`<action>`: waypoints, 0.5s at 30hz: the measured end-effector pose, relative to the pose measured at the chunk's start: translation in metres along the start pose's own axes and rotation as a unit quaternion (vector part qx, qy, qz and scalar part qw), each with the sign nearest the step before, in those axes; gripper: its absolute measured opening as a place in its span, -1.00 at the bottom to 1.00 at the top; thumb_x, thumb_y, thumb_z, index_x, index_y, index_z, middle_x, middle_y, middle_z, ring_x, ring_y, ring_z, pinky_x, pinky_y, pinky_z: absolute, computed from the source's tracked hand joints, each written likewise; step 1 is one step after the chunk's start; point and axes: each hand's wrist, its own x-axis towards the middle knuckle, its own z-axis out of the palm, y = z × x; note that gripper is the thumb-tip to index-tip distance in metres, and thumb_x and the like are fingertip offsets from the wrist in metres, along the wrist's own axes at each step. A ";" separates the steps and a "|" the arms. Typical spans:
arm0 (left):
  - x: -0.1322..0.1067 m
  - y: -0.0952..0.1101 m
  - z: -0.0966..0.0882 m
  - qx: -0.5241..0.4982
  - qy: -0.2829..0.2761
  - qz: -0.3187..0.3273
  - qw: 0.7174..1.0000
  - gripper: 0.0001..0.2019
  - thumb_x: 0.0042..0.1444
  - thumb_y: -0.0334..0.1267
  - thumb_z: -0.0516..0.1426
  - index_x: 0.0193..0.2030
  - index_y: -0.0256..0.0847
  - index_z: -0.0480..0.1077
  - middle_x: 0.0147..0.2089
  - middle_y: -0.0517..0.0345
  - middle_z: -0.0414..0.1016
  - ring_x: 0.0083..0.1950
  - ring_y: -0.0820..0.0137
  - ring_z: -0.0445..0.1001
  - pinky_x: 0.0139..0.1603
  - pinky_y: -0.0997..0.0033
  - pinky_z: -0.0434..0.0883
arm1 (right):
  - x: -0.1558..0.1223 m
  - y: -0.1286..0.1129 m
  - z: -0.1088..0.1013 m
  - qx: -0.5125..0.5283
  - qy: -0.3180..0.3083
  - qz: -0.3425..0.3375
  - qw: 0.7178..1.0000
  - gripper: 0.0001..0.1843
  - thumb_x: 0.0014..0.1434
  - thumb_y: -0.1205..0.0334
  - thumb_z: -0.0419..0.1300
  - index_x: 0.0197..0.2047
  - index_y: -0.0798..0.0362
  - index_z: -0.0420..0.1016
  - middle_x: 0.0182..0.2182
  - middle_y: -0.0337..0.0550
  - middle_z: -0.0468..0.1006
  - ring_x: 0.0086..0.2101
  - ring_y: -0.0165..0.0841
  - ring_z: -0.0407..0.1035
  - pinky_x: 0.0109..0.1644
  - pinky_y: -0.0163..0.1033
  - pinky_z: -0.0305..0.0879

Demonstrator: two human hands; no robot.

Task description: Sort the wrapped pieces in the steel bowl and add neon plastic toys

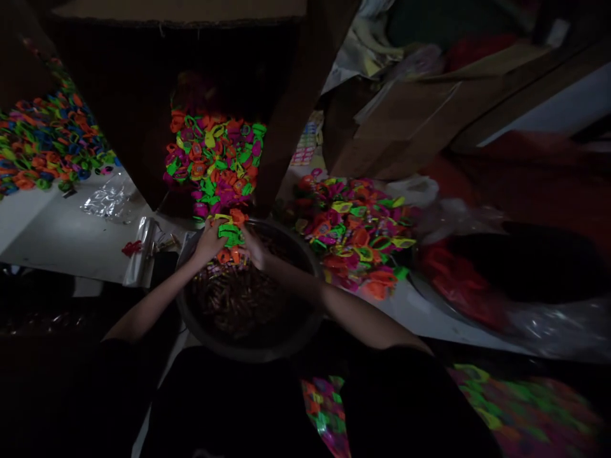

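My left hand (210, 243) and my right hand (254, 247) are closed from either side around a cluster of bright plastic toy watches (231, 235), green, orange and yellow. They are above the far side of a wide dark basin (267, 353). In the basin lie many slim brown pieces (238, 296), too dark to name surely, with a few small coloured pieces near my hands. Just beyond, a heap of toy watches (219, 156) spills from the mouth of a large cardboard box (119, 114) towards the basin.
Right of the basin lies another pile of toy watches (363, 229) on the white table (453, 324). Multicoloured pieces (48, 143) are heaped at the left, near clear plastic wrap (109, 198). A second cardboard box (405, 121) stands behind. Red and clear bags (458, 280) lie at the right.
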 end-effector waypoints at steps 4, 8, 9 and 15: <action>-0.017 0.003 -0.014 0.102 -0.081 0.027 0.991 -0.46 -0.07 -0.44 0.11 0.13 -0.17 0.25 0.21 -0.06 0.13 0.17 0.12 0.32 0.14 0.18 0.34 | -0.011 0.009 -0.006 -0.057 -0.011 0.010 0.998 -0.54 0.24 -0.09 -0.07 0.16 -0.17 0.23 0.20 -0.22 0.28 0.08 -0.24 0.31 -0.03 -0.01 0.40; -0.041 0.012 -0.015 0.230 -0.162 0.044 0.959 -0.38 -0.14 -0.43 0.23 0.14 -0.17 0.24 0.37 -0.15 -0.10 0.20 -0.08 0.27 0.03 0.10 0.40 | -0.016 0.011 -0.023 -0.184 -0.040 -0.016 0.982 -0.55 0.10 0.03 0.19 0.07 -0.09 0.39 0.08 -0.12 0.43 0.05 -0.09 0.32 0.07 0.09 0.28; -0.047 0.015 -0.014 0.256 -0.166 0.048 0.951 -0.36 -0.15 -0.43 0.25 0.15 -0.15 0.24 0.39 -0.15 -0.14 0.21 -0.12 0.24 0.01 0.08 0.41 | -0.017 0.011 -0.028 -0.210 -0.050 -0.024 0.976 -0.55 0.05 0.08 0.25 0.04 -0.08 0.43 0.03 -0.10 0.48 0.03 -0.07 0.34 0.10 0.09 0.24; -0.054 0.020 -0.038 0.288 -0.214 0.097 0.928 -0.40 -0.08 -0.24 0.28 0.15 -0.05 0.26 0.31 -0.03 0.16 0.19 0.02 0.30 0.05 0.15 0.37 | -0.009 -0.011 -0.056 -0.486 -0.104 -0.214 0.841 -0.68 0.18 0.25 0.10 -0.01 0.09 0.47 -0.08 0.00 0.55 -0.06 -0.19 0.41 0.12 -0.08 0.23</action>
